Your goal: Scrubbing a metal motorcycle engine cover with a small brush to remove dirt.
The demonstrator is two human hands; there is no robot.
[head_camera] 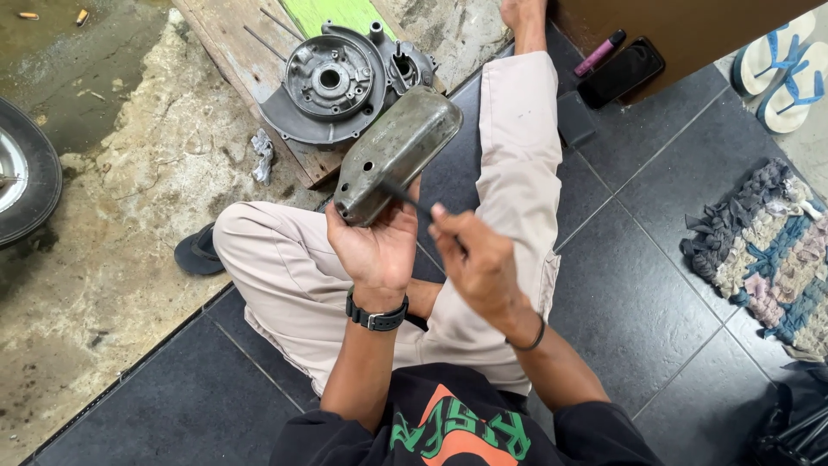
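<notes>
Over the lap, left hand (377, 250) grips the lower end of a grey metal engine cover (395, 154), fingers clamped around it, cover tilted up and away. Right hand (479, 266) pinches a thin dark tool (405, 198), fingers closed on it, tip touching the cover's near end. Engine casing (338, 82) sits on a wooden board (241, 52) just beyond. Rag rug (768, 246) lies right, phone (621, 71) near the knee.

I see the engine case (332, 82) blocking beyond the cover (392, 155); bare tiles (630, 285) right of the cover lie open.
</notes>
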